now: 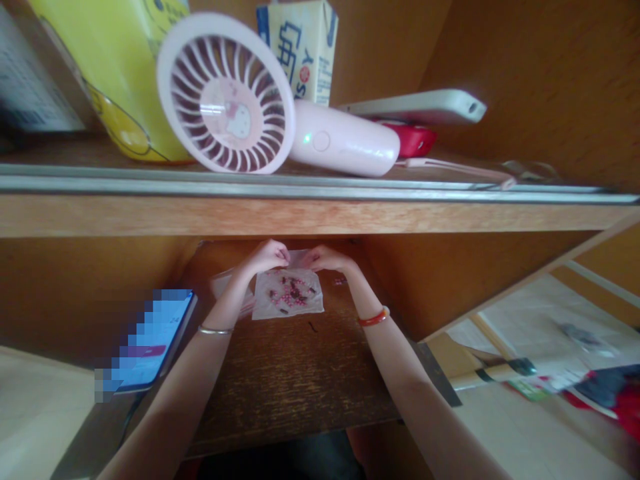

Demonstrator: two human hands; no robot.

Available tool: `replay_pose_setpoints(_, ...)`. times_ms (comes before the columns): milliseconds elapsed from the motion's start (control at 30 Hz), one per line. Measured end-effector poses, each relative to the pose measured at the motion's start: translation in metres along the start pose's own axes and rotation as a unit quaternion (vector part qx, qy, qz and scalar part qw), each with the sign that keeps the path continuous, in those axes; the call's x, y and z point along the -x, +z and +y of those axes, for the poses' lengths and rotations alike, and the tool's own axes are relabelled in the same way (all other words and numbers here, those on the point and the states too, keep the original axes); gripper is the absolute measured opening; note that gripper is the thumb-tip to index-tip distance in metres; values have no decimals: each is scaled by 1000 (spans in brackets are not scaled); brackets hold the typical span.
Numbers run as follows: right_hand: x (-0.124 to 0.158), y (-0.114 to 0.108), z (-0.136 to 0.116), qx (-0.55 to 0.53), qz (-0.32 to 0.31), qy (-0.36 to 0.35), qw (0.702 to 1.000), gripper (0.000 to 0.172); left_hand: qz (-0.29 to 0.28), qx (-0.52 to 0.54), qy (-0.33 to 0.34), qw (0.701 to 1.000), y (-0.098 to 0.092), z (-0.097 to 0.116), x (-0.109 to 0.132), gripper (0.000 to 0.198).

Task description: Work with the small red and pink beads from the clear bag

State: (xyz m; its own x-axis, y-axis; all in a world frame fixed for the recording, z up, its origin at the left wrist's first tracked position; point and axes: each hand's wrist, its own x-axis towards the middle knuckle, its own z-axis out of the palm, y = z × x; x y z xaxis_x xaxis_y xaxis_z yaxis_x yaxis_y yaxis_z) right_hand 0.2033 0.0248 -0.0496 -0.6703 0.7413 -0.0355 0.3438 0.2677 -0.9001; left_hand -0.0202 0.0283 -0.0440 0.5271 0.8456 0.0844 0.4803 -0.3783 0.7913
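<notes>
Pinching the top edge of a clear plastic packet (287, 293), the left hand (267, 257) and right hand (327, 259) meet close together, their fingers (286, 253) curled down and closed on the film, though the exact grip is too small to see well. Pink beads (278, 297) and dark pieces (295, 292) sit in the packet, which lies on a dark wooden bench (295, 380). A phone (150, 340) with a blurred screen lies just beside the left forearm (215, 353). Overhead, a shelf (300, 217) carries a pink handheld fan (225, 93) and a printed carton (299, 47).
</notes>
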Motion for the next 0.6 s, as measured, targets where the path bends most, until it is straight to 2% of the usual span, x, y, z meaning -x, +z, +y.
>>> replay_pose_setpoints(100, 0, 0, 0, -16, 13, 25, 999, 14, -9, 2, -1, 1000, 1, 1, 0, 11)
replay_pose_setpoints(300, 1, 4, -1, -83, 76, 71, 991, 12, -44, -9, -18, 999, 1, -3, 0, 12)
replay_pose_setpoints(400, 3, 4, -3, -122, 96, 73, 985, 13, -59, -19, -30, 998, 0, -5, 0, 11)
replay_pose_setpoints(600, 6, 0, -5, -174, 97, 66, 978, 15, -73, -16, -33, 997, 0, -4, 1, 7)
